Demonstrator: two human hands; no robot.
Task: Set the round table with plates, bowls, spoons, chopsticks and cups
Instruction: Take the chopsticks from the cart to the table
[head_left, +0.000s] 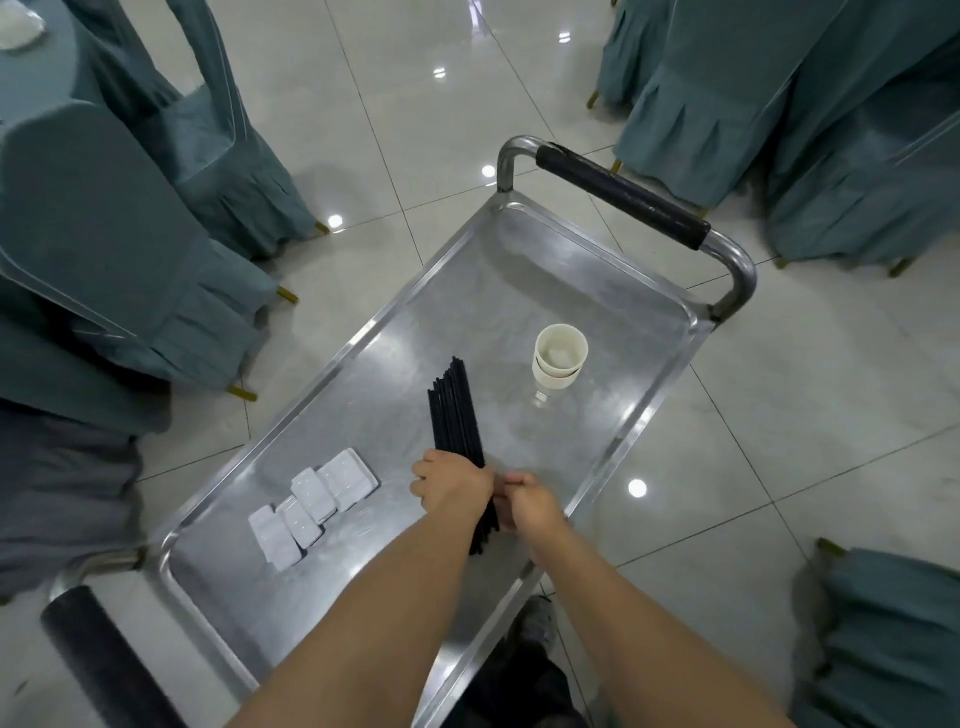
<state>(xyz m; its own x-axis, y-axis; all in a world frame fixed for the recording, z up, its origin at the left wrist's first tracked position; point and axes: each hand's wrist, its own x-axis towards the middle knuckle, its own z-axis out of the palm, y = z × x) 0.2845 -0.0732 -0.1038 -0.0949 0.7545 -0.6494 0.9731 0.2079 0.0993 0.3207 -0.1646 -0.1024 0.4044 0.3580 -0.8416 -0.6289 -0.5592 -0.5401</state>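
Both forearms reach from the lower edge over a steel cart (291, 597). Left hand (449, 486) is curled round a bundle of black chopsticks (454, 410), gripping it near the lower end; the knuckles face the camera and the fingertips are hidden beneath. Right hand (527, 501) is closed on the same bundle just beside the left, fingers wrapped at the butt ends. Chopsticks lie over the middle of the cart top, tips pointing toward the far handle (623, 197); whether the tips rest on the steel cannot be told.

Stacked white cups (560, 358) stand upright near the cart's right edge, apart from the chopstick tips. Small white rectangular dishes (311, 506), overlapping in a tilted row, sit by the left edge toward the near corner. A second padded handle (98, 660) shows at the near left corner.

Covered chairs (104, 249) stand on the tiled floor (389, 104) to the left and upper right of the cart
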